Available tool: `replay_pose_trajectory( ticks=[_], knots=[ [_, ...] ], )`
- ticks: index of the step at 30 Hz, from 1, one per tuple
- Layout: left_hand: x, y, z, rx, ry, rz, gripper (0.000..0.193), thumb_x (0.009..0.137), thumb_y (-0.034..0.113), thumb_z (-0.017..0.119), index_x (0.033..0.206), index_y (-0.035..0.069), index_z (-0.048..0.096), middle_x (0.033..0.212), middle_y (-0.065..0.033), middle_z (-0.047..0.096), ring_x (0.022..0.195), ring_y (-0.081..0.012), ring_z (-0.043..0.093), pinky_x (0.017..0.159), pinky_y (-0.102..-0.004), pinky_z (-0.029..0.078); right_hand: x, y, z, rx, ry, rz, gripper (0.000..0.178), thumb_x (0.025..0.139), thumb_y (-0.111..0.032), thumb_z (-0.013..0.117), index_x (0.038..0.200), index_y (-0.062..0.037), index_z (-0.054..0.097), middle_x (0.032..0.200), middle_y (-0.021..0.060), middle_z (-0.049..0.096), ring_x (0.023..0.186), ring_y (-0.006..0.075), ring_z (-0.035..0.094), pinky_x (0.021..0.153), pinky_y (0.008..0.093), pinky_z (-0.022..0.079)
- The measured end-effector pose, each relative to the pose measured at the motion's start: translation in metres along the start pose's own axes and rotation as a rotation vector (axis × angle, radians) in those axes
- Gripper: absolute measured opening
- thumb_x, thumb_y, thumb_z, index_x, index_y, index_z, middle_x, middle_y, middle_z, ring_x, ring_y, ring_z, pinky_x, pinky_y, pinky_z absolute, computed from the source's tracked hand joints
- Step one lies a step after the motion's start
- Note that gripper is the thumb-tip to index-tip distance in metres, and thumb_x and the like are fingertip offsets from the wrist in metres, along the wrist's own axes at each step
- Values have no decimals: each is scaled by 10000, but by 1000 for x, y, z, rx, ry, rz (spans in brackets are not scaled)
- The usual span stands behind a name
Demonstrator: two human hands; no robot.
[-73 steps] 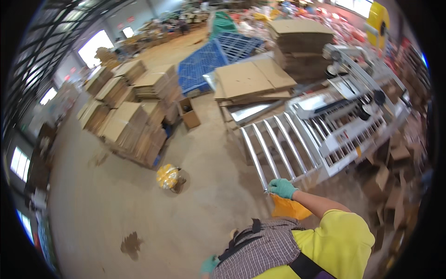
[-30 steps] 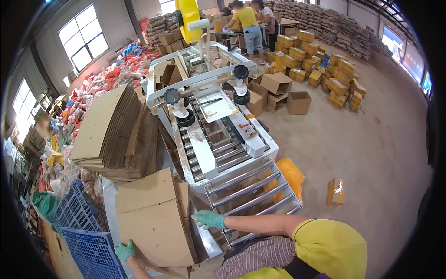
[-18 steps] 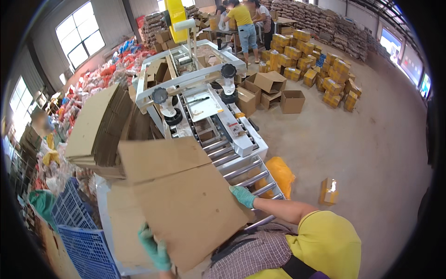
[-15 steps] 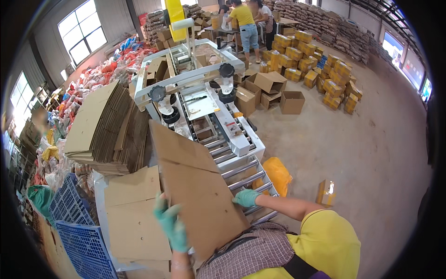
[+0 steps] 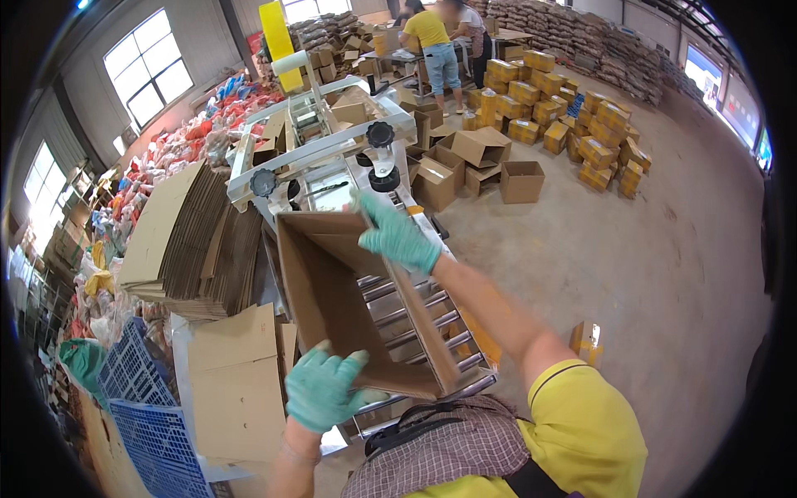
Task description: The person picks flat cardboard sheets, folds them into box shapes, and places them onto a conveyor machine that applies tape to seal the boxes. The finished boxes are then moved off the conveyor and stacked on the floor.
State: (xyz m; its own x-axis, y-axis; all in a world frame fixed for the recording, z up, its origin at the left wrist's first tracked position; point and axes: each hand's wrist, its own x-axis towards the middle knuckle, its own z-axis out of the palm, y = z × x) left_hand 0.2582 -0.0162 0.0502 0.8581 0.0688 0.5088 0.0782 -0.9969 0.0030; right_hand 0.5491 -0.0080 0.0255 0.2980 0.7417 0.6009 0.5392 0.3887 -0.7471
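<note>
A cardboard box point(image 5: 349, 290), opened into a tube shape, is being held over the roller conveyor point(image 5: 415, 315) of a box-sealing machine point(image 5: 324, 158). The near lower edge of the box is being gripped by the left hand point(image 5: 322, 388), gloved in green, fingers curled over the cardboard. The far upper corner is being grasped by the right hand point(image 5: 397, 236), also gloved, arm stretched forward. The box is being kept tilted, its open side facing the camera, its inside bare.

A tall stack of flat cardboard point(image 5: 195, 241) is being stored just left of the machine. More flat sheets point(image 5: 237, 382) are lying on blue plastic crates point(image 5: 154, 415) at lower left. Small sealed cartons point(image 5: 581, 124) and open boxes point(image 5: 498, 162) are being kept on the concrete floor point(image 5: 647, 266) beyond. Two people point(image 5: 436, 41) are standing at a table far back.
</note>
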Motion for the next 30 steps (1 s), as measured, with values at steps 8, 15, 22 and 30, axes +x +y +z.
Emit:
replay_pose_trajectory(
  ticks=[8, 15, 22, 30],
  knots=[
    [-9, 6, 36, 181, -392, -450, 317, 767, 340, 681, 945, 84, 628, 782, -73, 612, 776, -282, 586, 876, -421, 448, 7, -61, -15, -843, -1072, -141, 123, 712, -171, 583, 655, -158, 692, 635, 128, 640, 601, 327, 637, 564, 479, 498],
    [-41, -13, -25, 211, 143, -574, 621, 828, 380, 618, 1322, 32, 479, 1385, -184, 434, 1291, -375, 391, 1084, -494, 268, -29, -9, 110, -778, -285, -195, 593, 886, -240, 526, 1377, 30, 332, 1413, 263, 341, 1282, 376, 387, 1080, 439, 292],
    [8, 56, 44, -169, -299, -154, 657, 841, 445, 552, 1289, -29, 470, 1364, -202, 441, 1307, -367, 369, 1114, -492, 225, -31, 14, 59, -43, 162, 25, 397, 887, -111, 502, 1267, 3, 478, 1314, 252, 458, 1181, 413, 470, 1008, 456, 376],
    [70, -16, 131, -27, 14, -325, 449, 818, 192, 530, 1204, -36, 527, 1263, -209, 515, 1254, -354, 425, 1084, -446, 297, -123, 4, 46, -468, 168, -7, 347, 892, -232, 548, 1173, -29, 553, 1135, 209, 547, 1080, 395, 500, 982, 473, 373]
  ],
)
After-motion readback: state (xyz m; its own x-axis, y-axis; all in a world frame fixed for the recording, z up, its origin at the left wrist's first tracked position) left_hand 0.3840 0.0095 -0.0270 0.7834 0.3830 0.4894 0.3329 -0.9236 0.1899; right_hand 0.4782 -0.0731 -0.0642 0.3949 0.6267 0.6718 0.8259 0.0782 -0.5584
